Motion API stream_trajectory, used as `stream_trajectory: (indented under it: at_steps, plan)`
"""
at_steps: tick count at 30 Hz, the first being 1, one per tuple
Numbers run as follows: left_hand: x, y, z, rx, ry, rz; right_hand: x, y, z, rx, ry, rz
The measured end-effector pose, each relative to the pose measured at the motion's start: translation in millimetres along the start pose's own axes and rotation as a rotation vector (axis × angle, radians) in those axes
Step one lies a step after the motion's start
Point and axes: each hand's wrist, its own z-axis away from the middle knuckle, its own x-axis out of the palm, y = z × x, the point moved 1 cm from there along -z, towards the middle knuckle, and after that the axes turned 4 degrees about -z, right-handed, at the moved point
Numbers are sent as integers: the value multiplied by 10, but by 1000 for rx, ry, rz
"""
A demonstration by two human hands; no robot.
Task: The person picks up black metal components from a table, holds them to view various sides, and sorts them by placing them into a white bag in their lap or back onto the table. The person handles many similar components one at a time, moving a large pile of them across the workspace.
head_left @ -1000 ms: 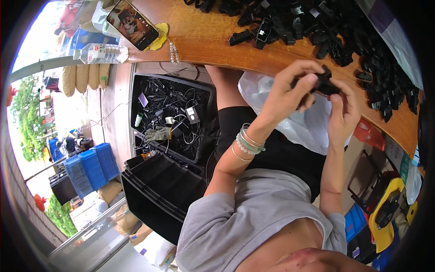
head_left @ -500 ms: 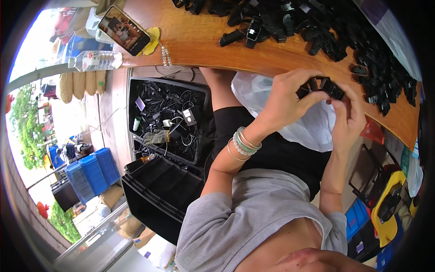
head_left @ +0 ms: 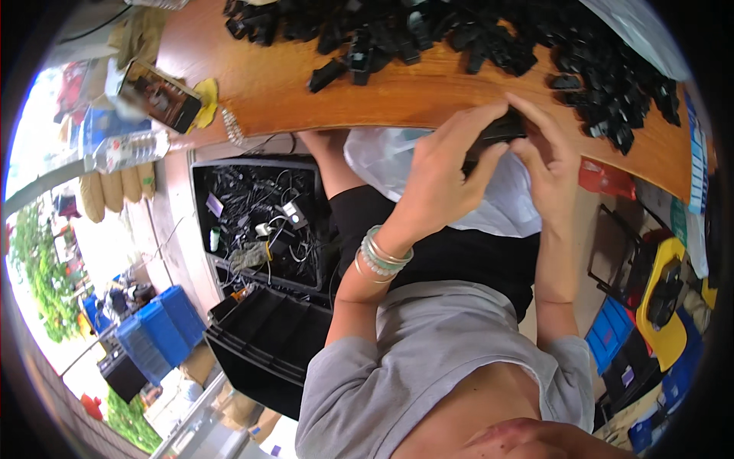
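Observation:
A small black plastic part [head_left: 503, 128] is held between my two hands, just off the table's front edge. My left hand [head_left: 451, 164], with bracelets [head_left: 382, 256] on its wrist, closes round the part's left side with thumb and fingers. On the other side, my right hand [head_left: 552, 164] grips it with bent fingers and thumb. The fingers cover much of the part, so its exact kind is hidden. Across the far side of the wooden table [head_left: 283, 88] lies a heap of similar black parts [head_left: 413, 34], with more parts [head_left: 604, 99] piled at the right.
White plastic bagging [head_left: 382, 157] lies over my lap. At my left stands a black bin [head_left: 200, 191] of dark pieces, cables and a glove [head_left: 251, 256]. A phone [head_left: 160, 96] and a clear bottle [head_left: 130, 151] are at the table's left end. A yellow object [head_left: 664, 306] lies right.
The view has shifted, moving the table and bin in the picture. My hands have turned the black part, and the fingers now hide more of it.

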Motion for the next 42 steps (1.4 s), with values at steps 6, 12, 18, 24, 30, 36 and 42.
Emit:
stream_trajectory:
  at_steps: [6, 12, 18, 24, 30, 36, 42]
  plan:
    - [74, -10, 41, -65, -19, -1, -50, 30, 26, -14, 55, 51]
    - [62, -241, 183, 119, -153, -259, -446, 43, -92, -79, -150, 459]
    - [-208, -339, -303, 158, 247, -511, -399, 254, -492, -440, 92, 1121]
    - [-189, -432, -856, -122, 216, -1096, -262, 230, -451, -436, 101, 1151]
    - [-73, -597, -729, -71, 237, -727, -235, 307, -276, -396, 59, 968]
    - [40, -540, -239, -270, 182, 238, -71, 318, -170, -142, 190, 380]
    - [31, -363, -220, -296, 59, 471, 2, 276, -138, -61, 172, 1]
